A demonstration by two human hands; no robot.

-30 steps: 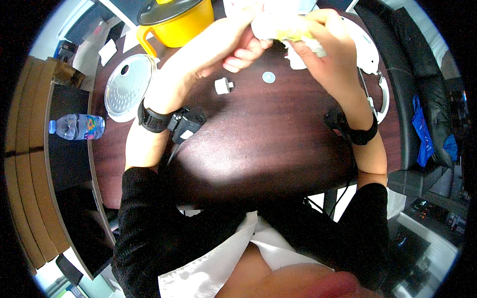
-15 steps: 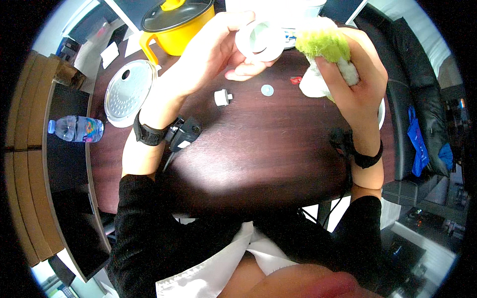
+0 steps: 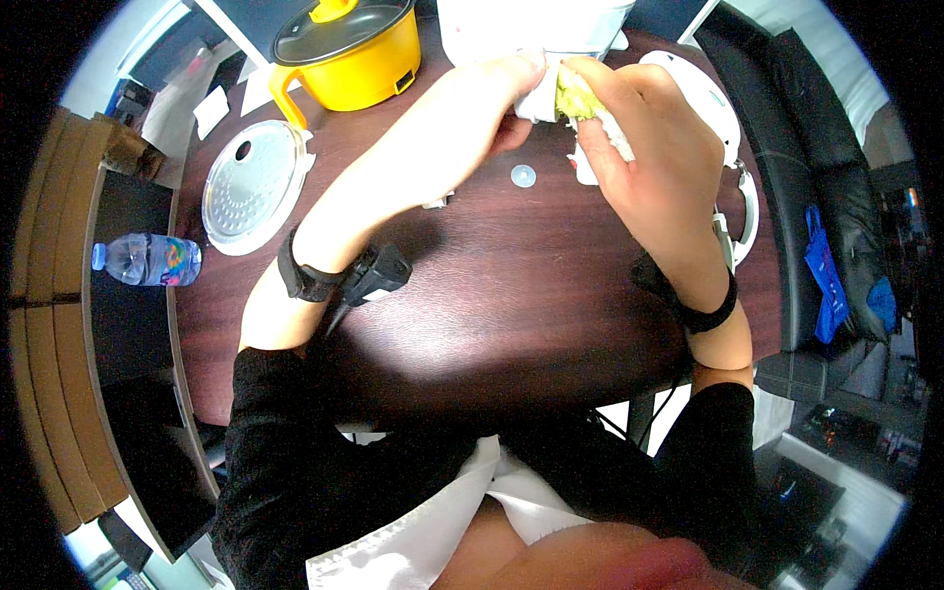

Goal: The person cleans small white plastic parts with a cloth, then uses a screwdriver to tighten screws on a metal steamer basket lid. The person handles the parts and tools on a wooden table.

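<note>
My left hand point(image 3: 506, 88) is closed around a small white hollow cup-like part point(image 3: 537, 104) at the far middle of the table. Against its right side, my right hand point(image 3: 661, 128) presses a fluffy green-and-white cloth point(image 3: 580, 93), pinched between thumb and fingers. Whether the cloth reaches inside the opening is hidden by my fingers. A small translucent disc point(image 3: 523, 176) lies on the table just below my hands. Most of a little white fitting point(image 3: 440, 202) is covered by my left forearm.
At the far left stands a yellow pot point(image 3: 359, 74) with a dark lid, near a clear perforated lid point(image 3: 251, 192). A white appliance point(image 3: 536, 25) stands at the back. White curved parts point(image 3: 703, 98) lie at the right edge. A water bottle point(image 3: 152, 258) lies left of the table.
My right hand has moved left, bringing the cloth against the white cup-like part. My left hand has turned that part to face right and shifted slightly right.
</note>
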